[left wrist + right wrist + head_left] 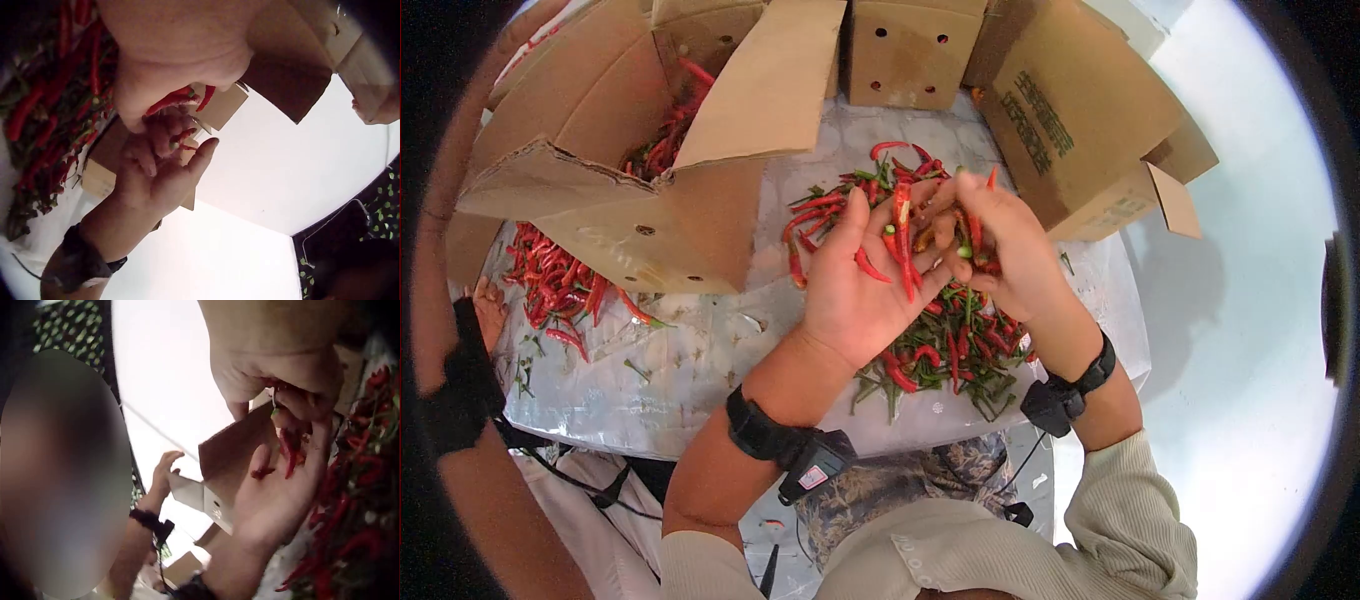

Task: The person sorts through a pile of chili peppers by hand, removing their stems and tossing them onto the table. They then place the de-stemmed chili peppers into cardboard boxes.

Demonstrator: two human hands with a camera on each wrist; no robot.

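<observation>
Pretty crowded round this table [690, 385], ngl

Left of the fingers [978, 194] there's a big open cardboard box [660, 235], one flap [765, 85] angling out towards them. Straight beyond the fingers sits a second box [912, 62] with dark round holes [880, 32] in its side, and further right a third box [1105, 105] with dark printing [1040, 115] and a small flap [1172, 200] sticking out. Under the fingers the tabletop looks shiny and whitish. Pale wall [1250, 250] well off to their right. Far left of them is another person's arm [495, 510] with a black strap [462, 375], and the right wrist view catches some dark, green-dotted backdrop [72, 328] well apart from the fingers.
</observation>
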